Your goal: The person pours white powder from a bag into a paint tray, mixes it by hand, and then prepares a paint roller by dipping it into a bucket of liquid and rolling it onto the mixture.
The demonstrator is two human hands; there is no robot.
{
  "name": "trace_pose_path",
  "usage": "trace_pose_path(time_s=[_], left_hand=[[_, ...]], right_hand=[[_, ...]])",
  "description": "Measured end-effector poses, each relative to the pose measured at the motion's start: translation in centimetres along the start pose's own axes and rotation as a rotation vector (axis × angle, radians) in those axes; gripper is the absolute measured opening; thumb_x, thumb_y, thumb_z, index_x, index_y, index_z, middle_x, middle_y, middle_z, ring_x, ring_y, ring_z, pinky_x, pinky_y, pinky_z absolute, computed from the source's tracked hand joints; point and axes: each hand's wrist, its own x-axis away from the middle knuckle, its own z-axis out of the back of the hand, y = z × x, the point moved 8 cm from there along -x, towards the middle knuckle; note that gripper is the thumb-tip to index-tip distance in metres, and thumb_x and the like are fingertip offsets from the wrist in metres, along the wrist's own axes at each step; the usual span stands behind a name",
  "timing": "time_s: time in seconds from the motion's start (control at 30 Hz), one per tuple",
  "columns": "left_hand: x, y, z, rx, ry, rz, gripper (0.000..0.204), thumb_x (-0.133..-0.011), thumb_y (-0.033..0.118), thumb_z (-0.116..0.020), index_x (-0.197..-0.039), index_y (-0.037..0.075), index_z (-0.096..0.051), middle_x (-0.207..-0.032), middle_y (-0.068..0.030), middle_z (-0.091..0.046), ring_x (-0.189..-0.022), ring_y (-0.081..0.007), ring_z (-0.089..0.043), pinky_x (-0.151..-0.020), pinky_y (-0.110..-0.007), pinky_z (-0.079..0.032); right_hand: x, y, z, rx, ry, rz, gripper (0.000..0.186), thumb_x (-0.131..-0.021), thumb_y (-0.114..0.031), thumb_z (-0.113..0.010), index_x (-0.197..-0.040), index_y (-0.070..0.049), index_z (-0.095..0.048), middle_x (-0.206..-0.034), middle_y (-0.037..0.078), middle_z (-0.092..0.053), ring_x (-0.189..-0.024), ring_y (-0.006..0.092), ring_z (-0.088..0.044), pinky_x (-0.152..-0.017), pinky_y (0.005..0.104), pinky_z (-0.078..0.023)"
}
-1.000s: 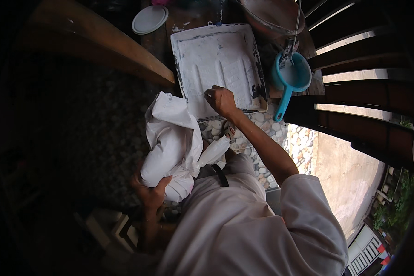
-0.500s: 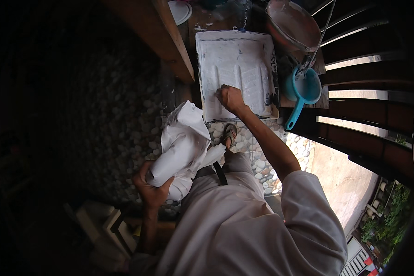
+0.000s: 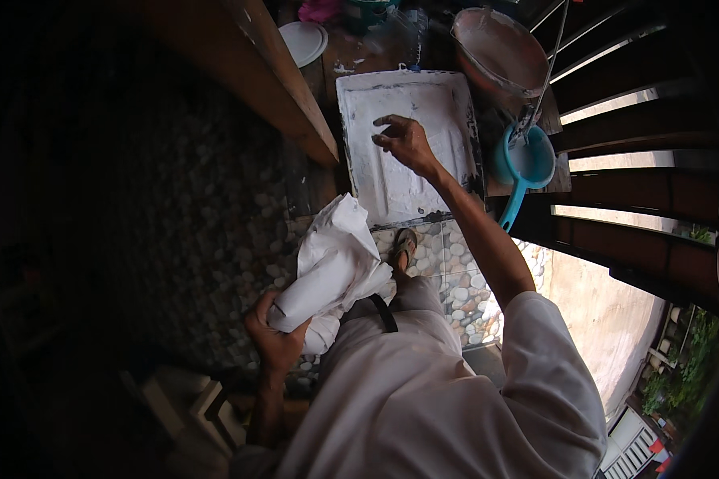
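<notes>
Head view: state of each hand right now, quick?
Left hand: closed around the crumpled white bundle.
Right hand: open, thumb and fingers apart, over the white-coated tray, nothing visible in it.

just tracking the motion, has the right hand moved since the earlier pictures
Yes, the right hand has shifted over the white-coated tray toward its far edge.

Left fingers (image 3: 260,310) grip white bundle (image 3: 321,286) (crumpled).
</notes>
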Motion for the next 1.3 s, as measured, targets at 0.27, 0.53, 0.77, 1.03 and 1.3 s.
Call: trace_pose_path(time_s=[0.27,0.53,0.77,1.03,1.3], left_hand=[[-1.3,3.6,-2.2,0.106,-0.038,-0.159,0.026,-0.058,-0.001,-0.073,-0.077,-0.002,-0.056,-0.070,-0.0054,-0.060,-0.069,-0.0115,-0.057,-0.063,-0.029,-0.046],[-4.0,4.3,-7.8,0.340,-0.178,-0.028,0.029,-0.055,-0.004,-0.068,-0.081,-0.002,-0.058,-0.077,-0.0047,-0.061,-0.072,-0.0133,-0.059,-0.067,-0.028,-0.047],[-6.0,2.9,-13.0,0.735,-0.243,0.264,0.036,-0.061,0.001,-0.059,-0.097,-0.001,-0.057,-0.089,-0.0081,-0.058,-0.081,-0.0170,-0.056,-0.075,-0.028,-0.045],[-4.5,0.9,-18.4,0.726,-0.679,0.576,0.065,-0.069,0.017,-0.074,-0.126,0.002,-0.047,-0.114,-0.0096,-0.056,-0.102,-0.0211,-0.055,-0.092,-0.034,-0.043],[-6.1,1.2,-21.9,0.994,-0.805,0.606,0.054,-0.076,0.023,-0.063,-0.124,0.002,-0.047,-0.115,-0.0091,-0.055,-0.104,-0.0215,-0.054,-0.095,-0.034,-0.042]], right_hand=[[10.7,2.9,-3.8,-1.081,-0.452,-0.235,0.087,-0.074,-0.058,-0.063,-0.138,-0.006,-0.032,-0.128,0.016,-0.048,-0.116,0.0234,-0.047,-0.096,0.0384,-0.038],[19.9,6.2,-10.2,-1.268,-0.423,-0.354,0.088,-0.070,-0.052,-0.072,-0.131,0.001,-0.036,-0.127,0.014,-0.048,-0.113,0.0269,-0.051,-0.095,0.0410,-0.042],[19.7,-0.8,-3.7,-1.246,-0.201,-0.463,0.059,-0.081,-0.040,-0.065,-0.120,0.000,-0.047,-0.110,0.014,-0.058,-0.095,0.0241,-0.061,-0.084,0.0386,-0.050],[19.3,0.9,-0.7,-1.072,-0.118,-0.365,0.057,-0.078,-0.028,-0.066,-0.122,0.002,-0.045,-0.110,0.012,-0.057,-0.093,0.0219,-0.060,-0.084,0.0339,-0.049],[16.7,-1.0,2.8,-0.743,-0.088,-0.359,0.061,-0.076,-0.036,-0.068,-0.117,0.006,-0.053,-0.107,0.015,-0.061,-0.099,0.0224,-0.058,-0.089,0.0329,-0.043]])
